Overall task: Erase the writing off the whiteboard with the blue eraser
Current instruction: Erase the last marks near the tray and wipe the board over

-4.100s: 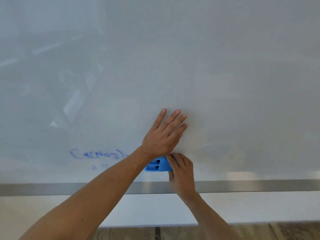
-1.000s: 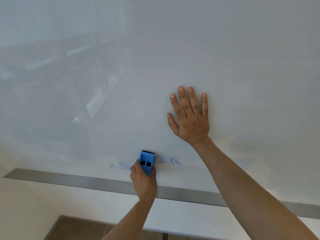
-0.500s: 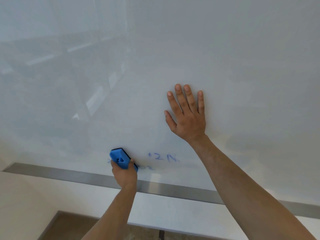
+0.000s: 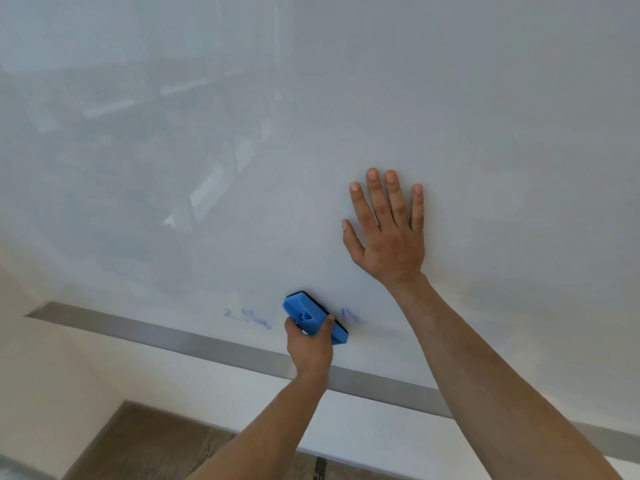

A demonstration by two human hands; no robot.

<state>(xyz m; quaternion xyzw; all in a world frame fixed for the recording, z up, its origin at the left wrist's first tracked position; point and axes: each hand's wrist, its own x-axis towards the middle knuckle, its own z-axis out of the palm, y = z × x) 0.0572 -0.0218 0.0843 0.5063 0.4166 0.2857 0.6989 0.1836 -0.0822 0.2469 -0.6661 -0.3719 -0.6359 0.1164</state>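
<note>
While the left hand (image 4: pixel 309 344) pinches the blue eraser (image 4: pixel 314 317) between thumb and curled fingers, its dark felt face lies against the whiteboard (image 4: pixel 450 98) low down, just above the metal frame strip (image 4: pixel 194 339) along the bottom edge. The eraser sits tilted, between two scraps of blue writing: a smeared run (image 4: pixel 246 319) just to its left and a short mark (image 4: pixel 350 315) touching its right end. The right hand (image 4: pixel 389 233) lies flat on the board higher up, fingers straight and spread, gripping nothing, and seems to serve as a brace. Most of the board looks wiped, so the job appears nearly done, with only these two remnants left. To do this step well, the felt should stay flat on the surface instead of riding on one corner, with even pressure through the palm. A short stroke to the right would take the small mark, then a longer pass back to the left would cover the smeared run. Overlapping strokes help, since faint ghosting is likely where ink has smeared. Care is needed near the frame strip, where the eraser's lower edge could catch and lift off the board.
</note>
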